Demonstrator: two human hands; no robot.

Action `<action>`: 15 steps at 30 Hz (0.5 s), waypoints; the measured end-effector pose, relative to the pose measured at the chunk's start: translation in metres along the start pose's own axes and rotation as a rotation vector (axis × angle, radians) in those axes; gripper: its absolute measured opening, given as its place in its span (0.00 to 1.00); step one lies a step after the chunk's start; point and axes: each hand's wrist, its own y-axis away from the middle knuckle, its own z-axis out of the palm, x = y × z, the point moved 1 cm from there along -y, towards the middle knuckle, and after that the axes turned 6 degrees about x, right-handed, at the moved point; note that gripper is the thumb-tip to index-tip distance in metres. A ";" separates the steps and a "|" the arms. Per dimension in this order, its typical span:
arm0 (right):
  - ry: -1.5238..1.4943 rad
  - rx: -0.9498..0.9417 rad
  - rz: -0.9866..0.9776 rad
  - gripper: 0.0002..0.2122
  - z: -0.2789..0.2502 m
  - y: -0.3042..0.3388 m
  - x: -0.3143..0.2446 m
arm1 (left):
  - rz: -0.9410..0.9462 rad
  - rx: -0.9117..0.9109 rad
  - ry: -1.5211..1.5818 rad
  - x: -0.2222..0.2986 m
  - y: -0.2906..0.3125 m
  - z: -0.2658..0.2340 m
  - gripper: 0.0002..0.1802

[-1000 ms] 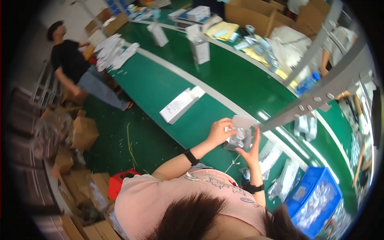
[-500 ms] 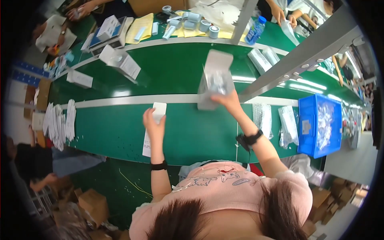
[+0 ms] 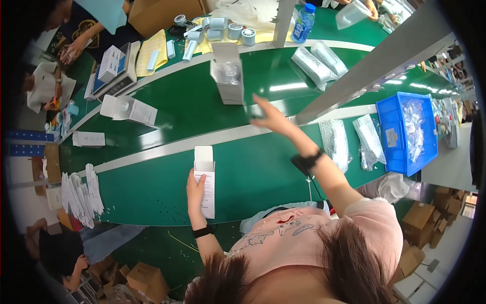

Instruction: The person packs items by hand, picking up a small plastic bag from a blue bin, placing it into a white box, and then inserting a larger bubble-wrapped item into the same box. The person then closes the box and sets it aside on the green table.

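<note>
My left hand (image 3: 196, 191) is closed round the side of a slim white carton (image 3: 204, 198), whose end flap stands up at the far end. Past the white rail, my right hand (image 3: 271, 116) reaches over the green surface with its fingers apart and nothing visible in them. Just left of its fingertips stands a larger open white box (image 3: 233, 95), lid raised, with clear plastic-looking contents showing inside. Another open white box (image 3: 142, 112) lies farther left, and a closed white carton (image 3: 89, 139) is beyond it.
Folded white cartons (image 3: 78, 197) are piled at the left. Bubble-wrapped packs (image 3: 335, 144) lie at the right by a blue bin (image 3: 393, 147) of clear bags. A grey metal post (image 3: 349, 83) slants across. A blue-capped bottle (image 3: 304, 24) and several tubs (image 3: 234, 31) stand behind.
My right hand has let go of the larger open box, which now stands on the far green strip. My left hand has gripped the slim carton's side. The view has turned.
</note>
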 end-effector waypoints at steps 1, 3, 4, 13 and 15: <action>-0.029 -0.283 0.096 0.33 -0.022 0.025 -0.009 | -0.014 0.010 0.001 -0.002 0.003 0.000 0.25; 0.183 -0.709 0.309 0.25 -0.080 0.065 -0.005 | -0.005 0.054 -0.141 -0.004 0.007 0.001 0.26; 0.325 -0.766 0.359 0.22 -0.108 0.075 -0.015 | -0.007 0.079 -0.213 -0.007 0.010 -0.001 0.27; 1.000 0.358 0.314 0.30 -0.229 -0.042 0.147 | -0.005 0.166 -0.253 0.001 0.013 0.009 0.27; 1.050 0.450 0.413 0.36 -0.231 -0.088 0.148 | -0.037 0.160 -0.205 0.005 0.013 0.011 0.27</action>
